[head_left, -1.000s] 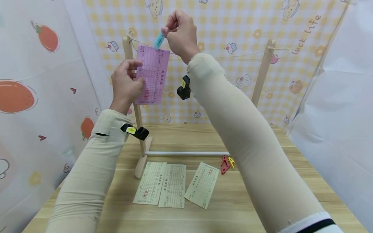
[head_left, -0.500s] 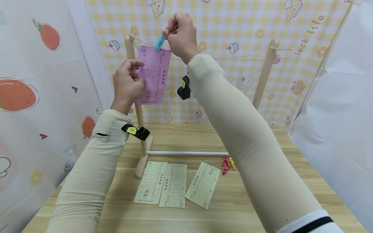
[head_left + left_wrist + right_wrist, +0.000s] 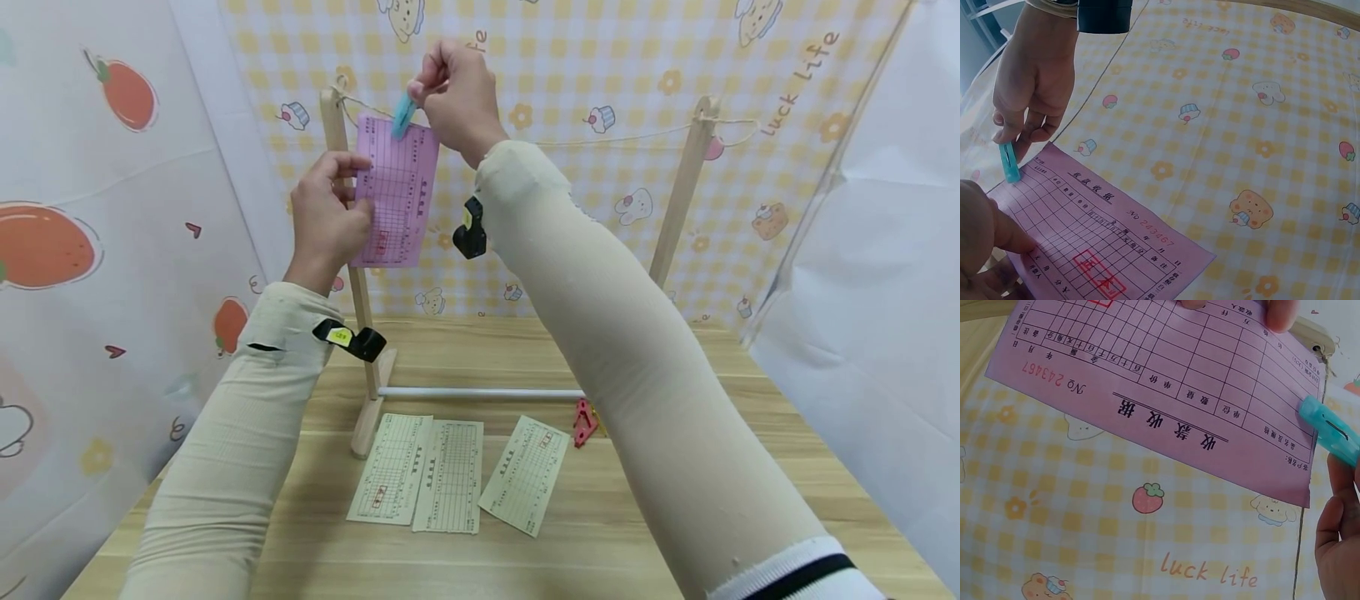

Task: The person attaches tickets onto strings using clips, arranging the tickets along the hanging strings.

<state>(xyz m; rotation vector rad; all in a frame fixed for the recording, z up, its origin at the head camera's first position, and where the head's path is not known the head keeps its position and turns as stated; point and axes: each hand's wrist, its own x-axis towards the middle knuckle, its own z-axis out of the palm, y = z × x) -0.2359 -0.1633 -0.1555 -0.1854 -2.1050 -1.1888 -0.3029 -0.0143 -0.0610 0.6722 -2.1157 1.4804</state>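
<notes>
A pink receipt slip (image 3: pixel 393 196) hangs upright at the string, near the left wooden post. My left hand (image 3: pixel 327 212) pinches its left edge between thumb and fingers. Above it, my right hand (image 3: pixel 461 100) pinches a light blue clothespin (image 3: pixel 402 117), whose lower end overlaps the slip's top edge. In the right wrist view the clothespin (image 3: pixel 1330 430) sits over the slip's edge, close to the string (image 3: pixel 1300 550). The left wrist view shows the printed side of the slip (image 3: pixel 1097 231) and the right hand (image 3: pixel 1035 81) above its corner.
Three pale green receipt slips (image 3: pixel 390 468) lie on the wooden table (image 3: pixel 450 571). A red clothespin (image 3: pixel 585 422) lies to their right, with a yellow one partly behind the right sleeve. The string runs to the right post (image 3: pixel 684 192); a white rod (image 3: pixel 480 392) crosses the stand's base.
My right hand has moved slightly left and down with the blue clothespin, which now overlaps more of the pink slip's top edge. The left hand keeps its hold on the slip.
</notes>
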